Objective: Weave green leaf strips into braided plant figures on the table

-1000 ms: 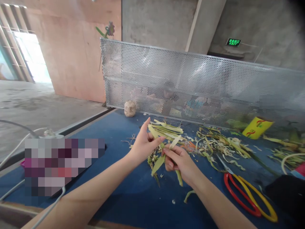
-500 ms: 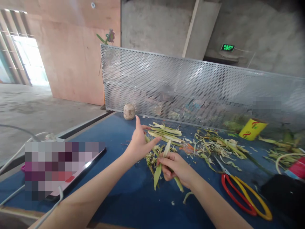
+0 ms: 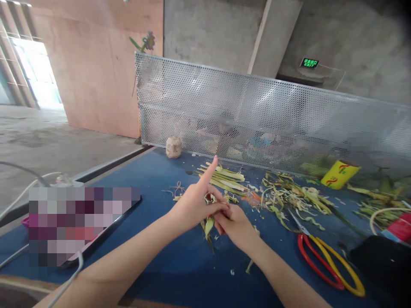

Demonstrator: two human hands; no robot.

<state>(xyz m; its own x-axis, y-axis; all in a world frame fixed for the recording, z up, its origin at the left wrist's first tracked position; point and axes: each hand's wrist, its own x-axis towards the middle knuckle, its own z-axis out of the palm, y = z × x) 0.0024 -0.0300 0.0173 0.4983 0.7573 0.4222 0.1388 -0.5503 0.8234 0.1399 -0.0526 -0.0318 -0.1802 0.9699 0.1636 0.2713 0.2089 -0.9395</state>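
Both my hands meet over the blue table [image 3: 180, 265], close to its middle. My left hand [image 3: 195, 201] has its index finger pointing up and away, while its thumb and other fingers pinch a green-yellow leaf strip [image 3: 208, 224]. My right hand [image 3: 234, 222] is closed round the same strip from the right, with the strip's lower end sticking out below my fingers. A pile of cut leaf strips [image 3: 224, 175] lies just beyond my hands.
Red and yellow scissors [image 3: 324, 261] lie to the right among leaf scraps [image 3: 289, 196]. A perforated metal screen [image 3: 257, 115] runs across the back of the table. A small woven ball [image 3: 174, 146], a yellow cup [image 3: 340, 174], a phone [image 3: 80, 222] and cables [image 3: 19, 188] are also there.
My hands have drawn together and lower onto the strip. Less of the leaf strip shows than before, and my left index finger now points up and to the right.
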